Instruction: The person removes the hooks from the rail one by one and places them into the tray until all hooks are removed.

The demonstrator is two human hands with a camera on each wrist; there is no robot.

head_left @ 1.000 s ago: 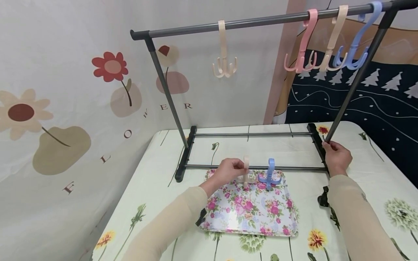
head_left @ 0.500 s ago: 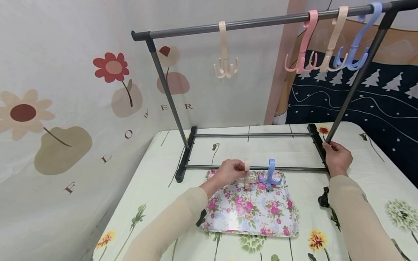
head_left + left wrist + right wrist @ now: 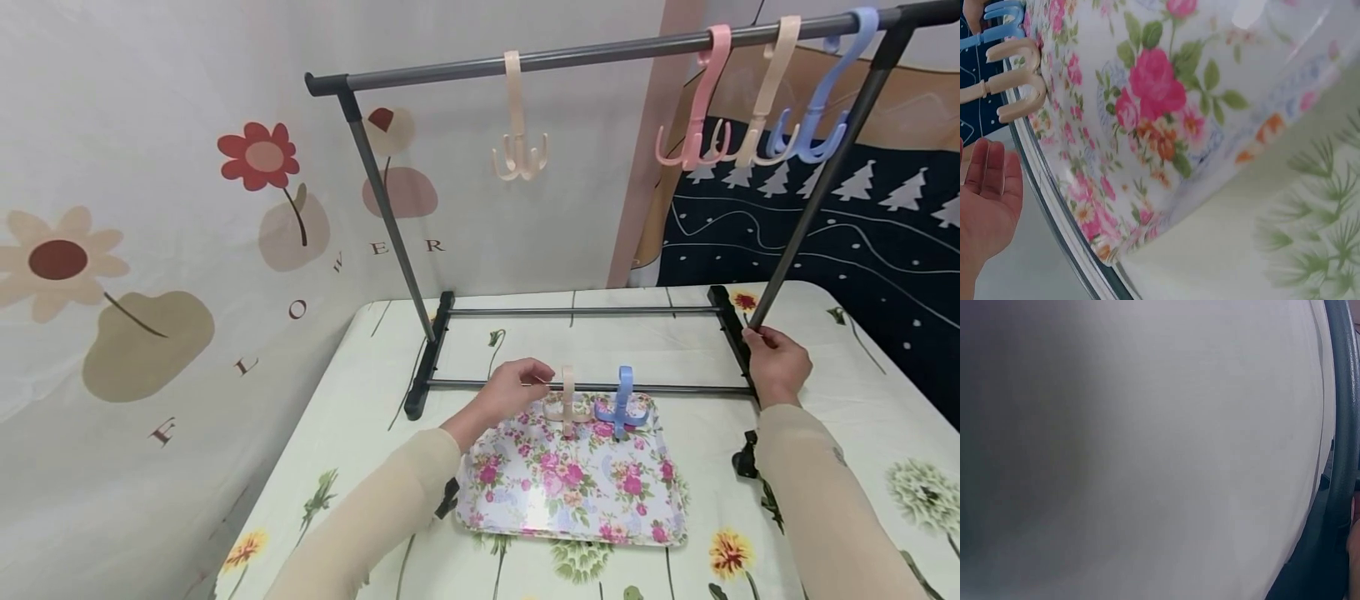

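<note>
Hook placing seems in hand: the left hand [image 3: 512, 389], fingers relaxed and empty, is just beside the beige hook [image 3: 567, 402] at the floral tray [image 3: 570, 504], the right hand [image 3: 778, 367] holds the rack post [image 3: 814, 197], and next probably needs a light pinch.

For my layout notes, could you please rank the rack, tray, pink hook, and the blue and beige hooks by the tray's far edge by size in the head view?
1. Rack
2. Tray
3. Pink hook
4. Blue hook and beige hook by the tray: too alike to rank.
</note>
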